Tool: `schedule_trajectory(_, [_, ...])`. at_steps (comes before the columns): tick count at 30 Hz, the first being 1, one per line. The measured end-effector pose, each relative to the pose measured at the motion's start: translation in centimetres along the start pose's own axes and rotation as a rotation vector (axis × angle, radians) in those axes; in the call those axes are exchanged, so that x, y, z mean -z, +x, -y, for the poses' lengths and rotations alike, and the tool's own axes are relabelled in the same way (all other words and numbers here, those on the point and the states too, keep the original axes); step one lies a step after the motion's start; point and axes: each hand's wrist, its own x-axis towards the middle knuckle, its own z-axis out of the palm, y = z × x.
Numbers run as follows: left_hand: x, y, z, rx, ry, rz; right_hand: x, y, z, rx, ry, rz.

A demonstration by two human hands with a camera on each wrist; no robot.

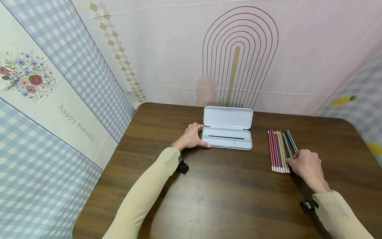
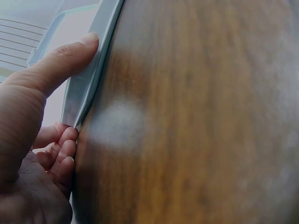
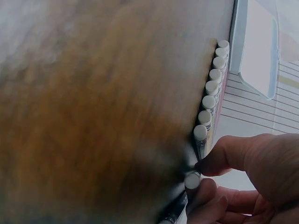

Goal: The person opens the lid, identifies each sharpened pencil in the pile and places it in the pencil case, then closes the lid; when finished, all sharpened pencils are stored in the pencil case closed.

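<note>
An open white pencil case [image 1: 219, 142] lies on the table with its lid [image 1: 228, 118] tipped back. My left hand [image 1: 190, 136] holds the case's left end, the thumb along the front edge and the curled fingers at the far corner. Off to the right, a row of pencils [image 1: 276, 149] in red, purple, tan and dark green lies side by side, white erasers [image 3: 209, 102] toward me. My right hand [image 1: 307, 167] pinches a pencil [image 3: 192, 180] near its eraser end, between thumb and fingers. Bluish pencils [image 1: 291, 141] slant just beyond that hand.
One thin dark stick [image 1: 225, 137] lies lengthwise inside the case, above a low divider. The brown wooden table [image 1: 209, 192] ends at a patterned cloth backdrop [image 1: 167, 49] behind the case. Blue checked cloth [image 1: 38, 159] hangs at the left.
</note>
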Motion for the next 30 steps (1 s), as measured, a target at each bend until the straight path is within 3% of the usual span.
schedule_trajectory(13, [-0.1, 0.0, 0.1, -0.001, -0.004, -0.006, 0.2, -0.8, 0.0, 0.016, 0.023, -0.065])
schedule_trajectory(21, [-0.1, 0.1, 0.3, -0.007, -0.016, -0.005, 0.8, -1.7, 1.4, 0.057, 0.021, -0.147])
schedule_trajectory(30, [-0.3, 0.4, 0.4, 0.005, -0.035, -0.008, 1.4, -2.8, 4.4, 0.195, 0.039, -0.208])
